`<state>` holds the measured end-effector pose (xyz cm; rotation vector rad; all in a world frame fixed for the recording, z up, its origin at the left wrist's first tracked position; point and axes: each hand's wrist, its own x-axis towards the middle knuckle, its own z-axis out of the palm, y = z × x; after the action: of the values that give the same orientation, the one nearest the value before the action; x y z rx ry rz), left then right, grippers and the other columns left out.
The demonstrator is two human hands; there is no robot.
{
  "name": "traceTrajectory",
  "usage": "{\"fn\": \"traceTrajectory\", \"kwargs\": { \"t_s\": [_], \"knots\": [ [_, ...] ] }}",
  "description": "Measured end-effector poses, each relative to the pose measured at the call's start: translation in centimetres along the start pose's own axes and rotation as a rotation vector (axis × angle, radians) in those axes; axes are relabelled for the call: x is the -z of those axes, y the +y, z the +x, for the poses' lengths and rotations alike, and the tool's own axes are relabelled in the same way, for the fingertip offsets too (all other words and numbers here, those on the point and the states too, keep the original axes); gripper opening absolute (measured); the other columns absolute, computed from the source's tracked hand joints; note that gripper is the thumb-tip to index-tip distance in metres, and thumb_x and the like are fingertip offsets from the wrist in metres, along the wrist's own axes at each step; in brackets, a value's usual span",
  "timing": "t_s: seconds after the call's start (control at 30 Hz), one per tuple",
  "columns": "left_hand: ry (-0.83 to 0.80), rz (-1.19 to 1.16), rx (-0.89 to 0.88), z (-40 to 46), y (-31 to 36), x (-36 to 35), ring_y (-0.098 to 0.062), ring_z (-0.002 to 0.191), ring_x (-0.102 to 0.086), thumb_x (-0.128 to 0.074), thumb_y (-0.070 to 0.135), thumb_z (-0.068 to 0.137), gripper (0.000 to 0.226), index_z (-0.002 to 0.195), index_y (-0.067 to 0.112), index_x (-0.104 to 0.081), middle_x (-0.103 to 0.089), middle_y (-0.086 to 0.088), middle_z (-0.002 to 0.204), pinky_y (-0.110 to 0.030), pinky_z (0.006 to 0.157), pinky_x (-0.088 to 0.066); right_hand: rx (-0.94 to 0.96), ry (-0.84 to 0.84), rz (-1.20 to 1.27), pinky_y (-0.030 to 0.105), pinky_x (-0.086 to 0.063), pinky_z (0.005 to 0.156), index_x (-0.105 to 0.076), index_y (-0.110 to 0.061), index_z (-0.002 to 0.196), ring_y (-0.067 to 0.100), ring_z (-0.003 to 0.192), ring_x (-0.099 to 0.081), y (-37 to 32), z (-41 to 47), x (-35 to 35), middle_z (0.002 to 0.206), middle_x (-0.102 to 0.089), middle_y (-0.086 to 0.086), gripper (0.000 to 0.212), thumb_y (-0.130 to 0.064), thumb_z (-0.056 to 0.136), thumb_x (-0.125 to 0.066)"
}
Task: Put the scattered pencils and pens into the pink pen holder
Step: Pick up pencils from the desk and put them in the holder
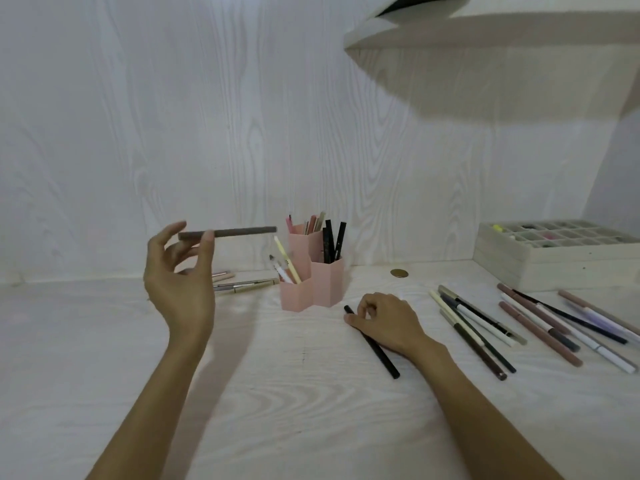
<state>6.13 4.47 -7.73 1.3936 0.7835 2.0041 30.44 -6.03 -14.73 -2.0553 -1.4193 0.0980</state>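
Nearest the camera, both forearms enter from the bottom edge over the pale wood-grain counter (311, 410), with bare surface between and in front of them.

The right hand (384, 323) rests low on the counter, fingers curled onto the upper end of a black pen (377, 351). The pen lies flat; its long axis runs diagonally, far end toward the pink pen holder (311, 285), near end toward the lower right.

Right of this hand, a loose group of scattered pens and pencils (519, 327) lies flat. Most long axes run from upper left to lower right, and several overlap. A bare strip of counter separates the group from the right hand.

The left hand (180, 271) is raised above the counter, left of the holder. Thumb and fingers pinch one end of a brown pencil (228, 233); the other fingers are spread apart. The pencil is held roughly horizontal, free end pointing right toward the holder, clear of it.

The holder stands mid-counter: joined hexagonal compartments of differing heights, with pens standing tilted in them. Open counter surrounds its front.

Behind the left hand, two or three pens (242, 285) lie near the back wall. A coin-like disc (399, 273) sits right of the holder. A divided tray (554, 251) occupies the far right corner. A white wood-grain wall (173, 116) closes the rear; a shelf (485, 36) overhangs the upper right.
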Motion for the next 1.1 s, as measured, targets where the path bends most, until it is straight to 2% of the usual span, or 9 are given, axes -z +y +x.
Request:
{"fn": "traceTrajectory", "kwargs": {
  "t_s": [0.1, 0.2, 0.3, 0.47, 0.57, 0.7, 0.83, 0.97, 1.1],
  "knots": [
    [-0.103, 0.056, -0.106, -0.5, 1.9, -2.3, 0.0, 0.079, -0.066, -0.073, 0.036, 0.08, 0.037, 0.107, 0.034, -0.049, -0.069, 0.014, 0.087, -0.018, 0.062, -0.047, -0.002, 0.021, 0.007, 0.025, -0.033, 0.07, -0.045, -0.033, 0.059, 0.0, 0.063, -0.044, -0.1, 0.2, -0.1, 0.065, -0.048, -0.015, 0.031, -0.05, 0.078, -0.062],
    [-0.238, 0.247, -0.201, -1.0, 2.5, -5.3, 0.001, 0.068, -0.065, -0.071, 0.041, 0.08, 0.033, 0.104, 0.038, -0.049, -0.067, 0.025, 0.083, -0.024, 0.06, -0.047, -0.018, 0.019, 0.015, 0.04, -0.037, 0.094, -0.045, -0.033, 0.059, 0.001, 0.064, -0.043, 0.1, 0.2, 0.0, 0.065, -0.048, -0.015, 0.03, -0.049, 0.078, -0.062],
    [-0.406, 0.47, -0.333, -1.2, 1.9, -7.6, 0.005, 0.069, -0.061, -0.067, 0.047, 0.081, 0.025, 0.1, 0.039, -0.052, -0.063, 0.028, 0.077, -0.017, 0.056, -0.039, -0.024, 0.016, 0.019, 0.05, -0.031, 0.107, -0.045, -0.033, 0.059, 0.004, 0.068, -0.044, 0.0, 0.0, 0.1, 0.066, -0.048, -0.015, 0.031, -0.048, 0.079, -0.061],
    [-0.615, 0.726, -0.367, -1.6, -1.4, -9.5, -0.01, 0.079, -0.068, -0.064, 0.043, 0.085, 0.024, 0.108, 0.035, -0.065, -0.074, 0.014, 0.087, -0.022, 0.056, -0.034, -0.018, 0.025, 0.055, 0.051, -0.031, 0.107, -0.049, -0.032, 0.066, 0.008, 0.074, -0.046, -0.3, -0.2, 0.2, 0.065, -0.045, -0.017, 0.025, -0.047, 0.08, -0.062],
    [-0.583, 0.747, -0.4, -2.2, -2.6, -9.6, -0.017, 0.092, -0.066, -0.063, 0.036, 0.088, 0.026, 0.114, 0.035, -0.066, -0.072, 0.009, 0.097, -0.024, 0.06, -0.035, -0.005, 0.018, 0.047, 0.048, -0.032, 0.107, -0.057, -0.029, 0.088, 0.011, 0.08, -0.051, -0.3, -0.3, 0.3, 0.068, -0.043, -0.019, 0.023, -0.05, 0.08, -0.062],
    [-0.693, 0.842, -0.547, -2.3, -3.1, -9.7, -0.021, 0.107, -0.051, -0.058, 0.033, 0.091, 0.04, 0.131, 0.031, -0.055, -0.063, 0.003, 0.115, -0.031, 0.069, -0.041, 0.024, 0.006, 0.012, 0.038, -0.038, 0.098, -0.06, -0.028, 0.119, 0.016, 0.098, -0.058, -0.4, -0.3, 0.4, 0.084, -0.053, -0.011, 0.043, -0.052, 0.082, -0.059],
    [-0.754, 0.798, -0.492, -2.4, -3.6, -8.3, -0.024, 0.118, -0.046, -0.054, 0.028, 0.094, 0.054, 0.145, 0.026, -0.036, -0.059, 0.002, 0.126, -0.034, 0.091, -0.036, 0.067, 0.009, 0.019, 0.033, -0.036, 0.088, -0.065, -0.026, 0.114, 0.012, 0.08, -0.05, -0.3, -0.3, 0.2, 0.066, -0.042, -0.017, 0.032, -0.042, 0.087, -0.056],
    [-0.578, 0.704, -0.39, -3.0, -4.6, -4.4, -0.018, 0.116, -0.047, -0.058, 0.022, 0.092, 0.041, 0.132, 0.027, -0.051, -0.061, 0.005, 0.124, -0.029, 0.088, -0.034, 0.06, 0.03, 0.066, 0.026, -0.034, 0.072, -0.068, -0.022, 0.105, 0.008, 0.07, -0.049, -0.3, -0.4, 0.1, 0.06, -0.048, -0.012, 0.024, -0.035, 0.089, -0.056],
    [-0.558, 0.94, -0.274, -2.2, -6.7, 0.6, -0.026, 0.123, -0.047, -0.062, 0.007, 0.085, 0.045, 0.128, 0.019, -0.057, -0.059, -0.002, 0.13, -0.043, 0.095, -0.04, -0.088, 0.102, 0.373, 0.022, -0.043, 0.067, -0.062, -0.026, 0.113, 0.008, 0.072, -0.059, -0.8, 0.1, 0.1, 0.068, -0.062, -0.009, 0.025, -0.035, 0.091, -0.056]
  ]
}}
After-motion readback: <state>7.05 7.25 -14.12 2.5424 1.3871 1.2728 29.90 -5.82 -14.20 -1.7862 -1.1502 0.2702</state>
